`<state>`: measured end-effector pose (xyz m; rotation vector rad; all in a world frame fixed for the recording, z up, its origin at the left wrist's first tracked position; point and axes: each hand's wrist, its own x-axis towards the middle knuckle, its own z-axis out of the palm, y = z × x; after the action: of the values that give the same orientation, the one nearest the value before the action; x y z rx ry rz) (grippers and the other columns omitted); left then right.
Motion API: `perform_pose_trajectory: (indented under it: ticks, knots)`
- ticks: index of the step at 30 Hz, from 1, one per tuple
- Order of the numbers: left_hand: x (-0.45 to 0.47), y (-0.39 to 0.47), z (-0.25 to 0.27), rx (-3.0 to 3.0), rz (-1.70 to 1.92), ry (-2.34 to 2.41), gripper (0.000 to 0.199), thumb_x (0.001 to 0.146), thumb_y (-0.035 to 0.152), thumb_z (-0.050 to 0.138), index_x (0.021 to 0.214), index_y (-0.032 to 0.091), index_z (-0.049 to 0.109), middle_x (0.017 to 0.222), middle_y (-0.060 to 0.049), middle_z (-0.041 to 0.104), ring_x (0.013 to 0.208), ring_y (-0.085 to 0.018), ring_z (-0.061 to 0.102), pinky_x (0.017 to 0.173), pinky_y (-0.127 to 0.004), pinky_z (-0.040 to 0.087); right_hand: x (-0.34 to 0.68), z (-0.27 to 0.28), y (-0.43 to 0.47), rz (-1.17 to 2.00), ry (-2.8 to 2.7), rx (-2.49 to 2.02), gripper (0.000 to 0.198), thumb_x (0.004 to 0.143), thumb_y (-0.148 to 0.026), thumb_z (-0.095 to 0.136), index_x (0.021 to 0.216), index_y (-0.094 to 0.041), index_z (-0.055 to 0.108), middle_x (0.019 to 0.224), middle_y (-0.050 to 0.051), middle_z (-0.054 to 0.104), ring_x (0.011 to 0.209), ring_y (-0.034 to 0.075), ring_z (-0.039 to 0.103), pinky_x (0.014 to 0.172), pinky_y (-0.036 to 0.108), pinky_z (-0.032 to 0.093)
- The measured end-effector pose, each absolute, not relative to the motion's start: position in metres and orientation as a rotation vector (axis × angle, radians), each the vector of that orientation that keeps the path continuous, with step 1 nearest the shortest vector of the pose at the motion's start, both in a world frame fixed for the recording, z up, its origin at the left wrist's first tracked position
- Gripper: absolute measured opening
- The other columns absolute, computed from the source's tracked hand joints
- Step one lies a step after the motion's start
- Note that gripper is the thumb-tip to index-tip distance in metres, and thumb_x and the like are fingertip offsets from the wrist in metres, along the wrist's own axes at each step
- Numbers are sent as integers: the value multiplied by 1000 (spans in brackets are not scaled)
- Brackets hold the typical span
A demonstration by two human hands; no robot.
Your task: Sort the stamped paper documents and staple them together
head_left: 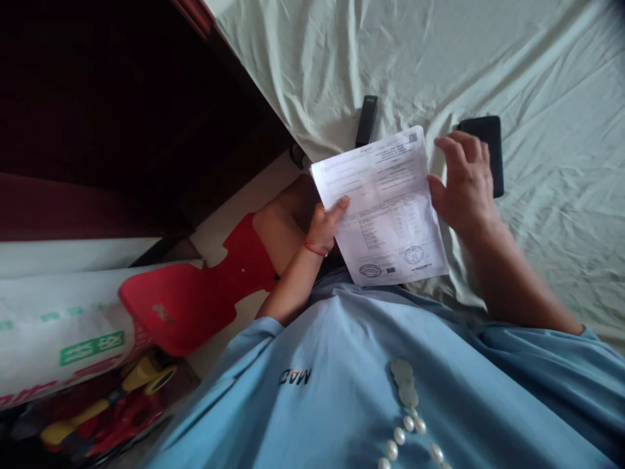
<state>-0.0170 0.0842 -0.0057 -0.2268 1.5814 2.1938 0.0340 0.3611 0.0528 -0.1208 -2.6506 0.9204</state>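
A printed paper document point(390, 208) with round and oval stamps along its lower part is held tilted over my lap. My left hand point(326, 225) grips its left edge, thumb on top and the other fingers hidden beneath. Just off the paper's right edge, my right hand point(466, 179) hovers with its fingers apart and bent, holding nothing. Behind that hand, a black phone-like device point(495, 153) lies on the pale sheet. Beyond the paper's top edge rests a narrow dark object point(367, 117), partly covered by the page.
A bed with a wrinkled pale sheet point(551, 228) stretches ahead and to the right. On the left are a red plastic chair point(185, 306), a white printed sack point(58, 339) and dark wooden furniture point(97, 208). Yellow and red items point(131, 404) lie at the lower left.
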Motion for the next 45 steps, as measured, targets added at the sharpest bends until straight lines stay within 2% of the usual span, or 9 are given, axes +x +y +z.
perform_pose_trajectory:
  ticks: [3, 6, 12, 18, 25, 30, 35, 40, 45]
  knots:
    - [-16, 89, -2, -246, 2189, 1599, 57, 68, 59, 102, 105, 19, 84, 123, -15, 85, 141, -41, 70, 122, -60, 56, 18, 76, 350, 883, -2670, 60, 32, 107, -35, 60, 138, -34, 68, 158, 14, 61, 145, 43, 50, 123, 68, 39]
    - [-16, 93, 2, -212, 2164, 1623, 62, 65, 64, 102, 104, 20, 84, 119, -13, 86, 133, -39, 75, 121, -58, 57, -7, 89, 332, 941, -2712, 244, 32, 112, -39, 49, 135, -32, 70, 158, 12, 62, 144, 40, 51, 124, 64, 40]
    - [-14, 96, 7, -166, 2145, 1503, 63, 65, 64, 102, 106, 21, 85, 116, -12, 87, 128, -41, 78, 115, -58, 61, -45, 84, 298, 1107, -2775, 541, 24, 110, -45, 57, 125, -35, 74, 142, 5, 74, 154, 35, 47, 128, 60, 40]
    - [-12, 96, 5, -213, 2155, 1472, 62, 65, 64, 102, 106, 21, 84, 116, -11, 87, 129, -41, 77, 113, -58, 61, -53, 78, 288, 1040, -2797, 565, 15, 106, -39, 62, 109, -36, 77, 116, 7, 80, 148, 36, 53, 126, 61, 41]
    - [-11, 96, 9, -184, 2138, 1462, 59, 67, 62, 102, 105, 21, 82, 112, -10, 87, 128, -41, 77, 112, -58, 62, -49, 104, 276, 597, -2951, 763, 31, 106, -22, 46, 117, -21, 74, 117, 12, 78, 130, 35, 66, 120, 59, 45]
    - [-11, 97, 11, -156, 2079, 1537, 51, 73, 62, 99, 102, 22, 83, 106, -10, 87, 128, -43, 77, 110, -58, 63, -58, 95, 276, 668, -2942, 669, 22, 107, -26, 50, 102, -27, 72, 108, 11, 78, 119, 36, 67, 105, 54, 51]
    - [-11, 99, 9, -138, 2054, 1572, 52, 72, 65, 98, 101, 24, 84, 105, -9, 88, 124, -41, 79, 106, -54, 64, -65, 87, 279, 783, -2941, 607, 39, 114, -42, 41, 86, -28, 63, 96, 12, 74, 97, 32, 65, 88, 50, 52]
    - [-10, 101, 7, -159, 2079, 1588, 61, 66, 73, 98, 97, 23, 84, 99, -9, 87, 112, -38, 82, 100, -51, 66, -63, 85, 277, 752, -2940, 671, 37, 114, -40, 40, 94, -26, 68, 103, 12, 75, 102, 31, 66, 88, 50, 52]
    - [-10, 100, 7, -94, 2067, 1611, 62, 68, 71, 97, 104, 22, 84, 106, -9, 87, 112, -36, 82, 100, -49, 64, -63, 75, 278, 845, -2915, 665, 39, 114, -44, 41, 104, -25, 74, 110, 14, 77, 112, 36, 67, 97, 56, 52]
